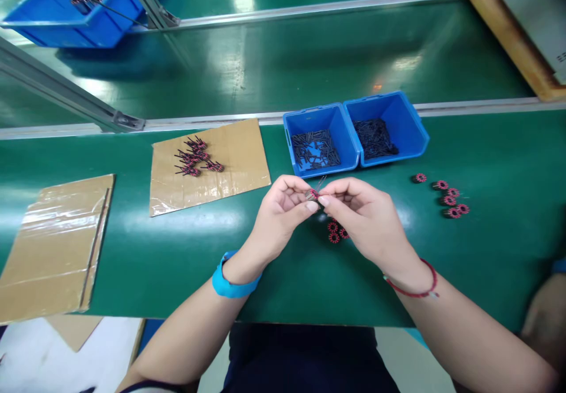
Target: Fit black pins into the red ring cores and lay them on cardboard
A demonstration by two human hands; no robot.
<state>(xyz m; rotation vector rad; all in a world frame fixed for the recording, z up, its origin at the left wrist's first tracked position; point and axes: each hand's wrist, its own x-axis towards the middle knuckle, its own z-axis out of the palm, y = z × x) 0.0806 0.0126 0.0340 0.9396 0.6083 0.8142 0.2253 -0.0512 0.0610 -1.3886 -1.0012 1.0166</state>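
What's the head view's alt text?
Left hand and right hand hold a small reddish ring with thin leads over a green table, before two blue bins of dark pieces; similar rings lie right, others sit on cardboard left.

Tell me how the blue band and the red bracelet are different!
The blue band is wide, but the red bracelet is thin like a cord. The blue band looks plain, while the red bracelet has a small pale bit hanging on it. The blue band is on the left wrist; the red bracelet is on the right wrist. Both go around a wrist.
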